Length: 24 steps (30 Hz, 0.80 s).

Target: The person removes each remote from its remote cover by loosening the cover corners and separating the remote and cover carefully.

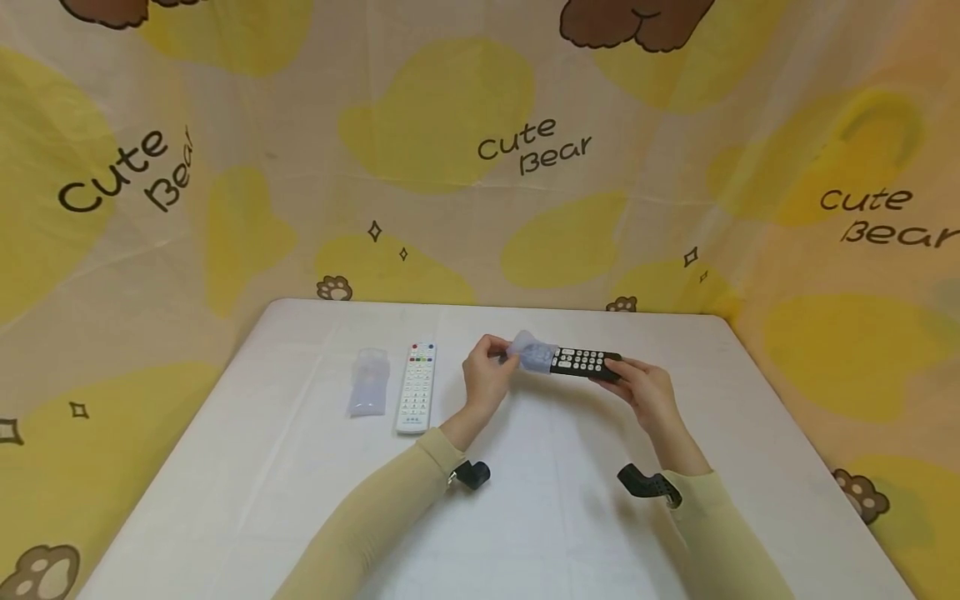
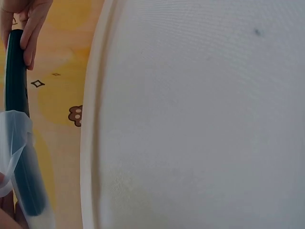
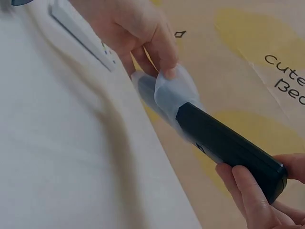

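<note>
A black remote control (image 1: 587, 362) with pale buttons is held above the table, its left part inside a translucent sleeve (image 1: 534, 353). My right hand (image 1: 647, 390) grips the bare right end between thumb and fingers. At the other end my left hand (image 1: 489, 372) pinches the sleeve. In the right wrist view the sleeve (image 3: 177, 94) is bunched around the remote, with left fingers (image 3: 164, 55) on its folded edge. The left wrist view shows the dark end of the remote (image 2: 29, 191) through the film.
On the white table (image 1: 555, 517), a white remote control (image 1: 416, 388) lies left of my left hand. Beside it lies another translucent sleeve (image 1: 369, 383), flat. A patterned cloth (image 1: 450, 167) hangs behind the table's far edge.
</note>
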Tool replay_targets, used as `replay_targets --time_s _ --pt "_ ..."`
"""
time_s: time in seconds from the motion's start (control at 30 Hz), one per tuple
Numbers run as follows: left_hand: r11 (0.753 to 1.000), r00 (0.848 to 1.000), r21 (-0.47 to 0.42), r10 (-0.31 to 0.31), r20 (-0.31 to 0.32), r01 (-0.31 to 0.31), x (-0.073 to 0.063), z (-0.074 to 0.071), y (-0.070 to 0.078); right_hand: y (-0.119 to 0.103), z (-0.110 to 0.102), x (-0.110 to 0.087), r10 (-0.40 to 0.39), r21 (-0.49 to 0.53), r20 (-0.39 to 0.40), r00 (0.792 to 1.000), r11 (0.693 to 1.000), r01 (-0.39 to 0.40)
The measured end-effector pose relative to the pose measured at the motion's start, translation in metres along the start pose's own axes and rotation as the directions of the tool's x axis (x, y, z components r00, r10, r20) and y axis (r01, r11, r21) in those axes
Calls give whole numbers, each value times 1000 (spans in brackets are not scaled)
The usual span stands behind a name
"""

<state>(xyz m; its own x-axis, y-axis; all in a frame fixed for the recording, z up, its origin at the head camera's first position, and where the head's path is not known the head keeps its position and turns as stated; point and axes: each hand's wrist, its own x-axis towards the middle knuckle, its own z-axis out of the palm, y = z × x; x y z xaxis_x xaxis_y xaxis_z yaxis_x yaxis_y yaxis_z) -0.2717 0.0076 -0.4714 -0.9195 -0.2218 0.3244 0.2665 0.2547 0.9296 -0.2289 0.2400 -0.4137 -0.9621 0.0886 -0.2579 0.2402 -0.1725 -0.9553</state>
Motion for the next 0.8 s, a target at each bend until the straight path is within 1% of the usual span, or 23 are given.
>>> replay_targets --time_s 0.33,0.5,0.63,0.8 --pt "998 998 -23 -65 -4 64 3 -3 1 2 -6 1 -12 -5 4 1000 1000 12" --pt "995 997 -66 -81 -11 80 4 -5 2 2 -9 1 -30 -14 19 999 999 30" --pt "993 996 -87 -83 -25 80 5 -6 2 2 -12 1 -33 -11 32 999 999 33" --pt "993 996 -92 -77 -45 73 7 -6 2 3 -16 1 -30 -5 39 999 1000 30"
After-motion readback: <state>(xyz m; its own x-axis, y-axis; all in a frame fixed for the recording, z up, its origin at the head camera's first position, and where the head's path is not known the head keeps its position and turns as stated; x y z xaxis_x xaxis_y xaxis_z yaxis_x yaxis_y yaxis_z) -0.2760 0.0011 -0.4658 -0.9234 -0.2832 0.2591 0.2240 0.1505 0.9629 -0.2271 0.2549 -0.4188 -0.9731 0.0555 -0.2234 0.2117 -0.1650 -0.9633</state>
